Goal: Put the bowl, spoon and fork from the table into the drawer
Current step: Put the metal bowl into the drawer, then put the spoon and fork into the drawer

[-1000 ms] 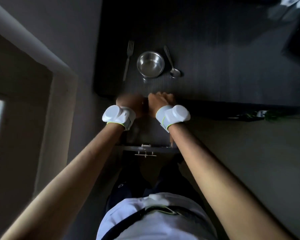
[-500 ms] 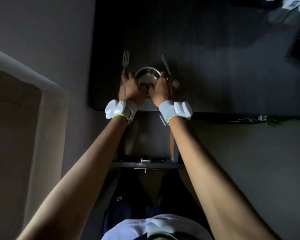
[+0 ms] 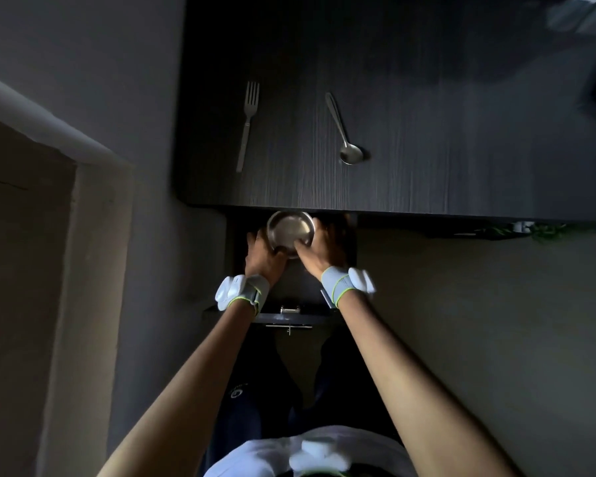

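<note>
At the left of the dark wood-grain table your silver metal fork lies flat with its tines pointing away from you, well apart from the front edge. It is thin and sits flush on the surface, so a hurried pinch could slide it along rather than lift it.

Below the table edge, your left hand has its fingers curled against the left side of the small round steel bowl, which you hold over the open dark drawer, tucked close under the table's lip. Your right hand cups the bowl's other side, fingers wrapped around its wall. The pictures do not show whether the bowl already rests on the drawer floor. If you let go while it hangs in the air, it would likely drop, clatter, and could tip. Its far rim looks very near the underside of the table, so raising it could knock it there. The drawer's interior is in deep shadow; you cannot judge from here what else lies inside, so set the bowl down by feel.

To the right, the silver metal spoon lies at a slant, its scoop toward you. Its rounded scoop may rock or spin if you press one side.
</note>
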### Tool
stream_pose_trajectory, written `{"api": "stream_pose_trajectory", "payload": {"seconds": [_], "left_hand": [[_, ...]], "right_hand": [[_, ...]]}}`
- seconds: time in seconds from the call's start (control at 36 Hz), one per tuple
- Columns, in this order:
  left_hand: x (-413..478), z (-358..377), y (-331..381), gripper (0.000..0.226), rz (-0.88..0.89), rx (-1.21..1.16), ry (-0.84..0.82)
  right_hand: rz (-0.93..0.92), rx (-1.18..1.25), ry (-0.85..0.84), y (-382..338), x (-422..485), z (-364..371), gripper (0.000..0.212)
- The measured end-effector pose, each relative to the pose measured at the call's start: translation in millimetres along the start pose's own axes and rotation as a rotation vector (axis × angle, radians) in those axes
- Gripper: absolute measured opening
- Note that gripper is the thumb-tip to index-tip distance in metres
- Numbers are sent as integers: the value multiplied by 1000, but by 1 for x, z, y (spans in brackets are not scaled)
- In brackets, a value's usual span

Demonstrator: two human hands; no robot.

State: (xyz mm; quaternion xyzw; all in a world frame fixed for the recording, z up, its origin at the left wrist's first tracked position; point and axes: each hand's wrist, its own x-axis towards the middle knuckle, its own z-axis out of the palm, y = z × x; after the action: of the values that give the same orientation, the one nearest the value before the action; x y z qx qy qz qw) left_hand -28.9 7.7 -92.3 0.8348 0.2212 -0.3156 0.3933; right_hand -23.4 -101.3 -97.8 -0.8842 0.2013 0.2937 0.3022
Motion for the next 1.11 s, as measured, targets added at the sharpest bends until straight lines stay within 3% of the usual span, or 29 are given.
{"api": "stream_pose_trajectory", "payload": {"seconds": [0.08, 0.17, 0.33, 0.44, 0.53, 0.61, 0.78, 0.94, 1.11], "left_hand": [[28, 7, -8, 69, 21, -78, 27], [51, 13, -15, 64, 17, -129, 61], [49, 10, -6, 52, 7, -43, 32], [33, 2, 5, 56, 10, 88, 15], [10, -7, 11, 48, 107, 363, 17], [-5, -17, 23, 35, 287, 563, 89], [10, -41, 93, 26, 448, 556, 298], [56, -44, 137, 30, 535, 579, 387], [57, -43, 133, 30, 518, 599, 396]], "right_hand": [[-28, -46, 50, 1, 19, 8, 58], [-9, 55, 30, 8, 41, 22, 55], [28, 136, -22, 22, 66, 37, 58], [-36, -154, -21, -5, 22, -7, 49], [-100, -260, -55, -9, 5, -23, 34], [-146, -240, 65, -20, -5, -41, 30], [-133, -165, 410, -54, 36, -92, 31], [-80, -197, 384, -55, 96, -106, 33], [-122, -199, 431, -50, 100, -102, 29]]}}
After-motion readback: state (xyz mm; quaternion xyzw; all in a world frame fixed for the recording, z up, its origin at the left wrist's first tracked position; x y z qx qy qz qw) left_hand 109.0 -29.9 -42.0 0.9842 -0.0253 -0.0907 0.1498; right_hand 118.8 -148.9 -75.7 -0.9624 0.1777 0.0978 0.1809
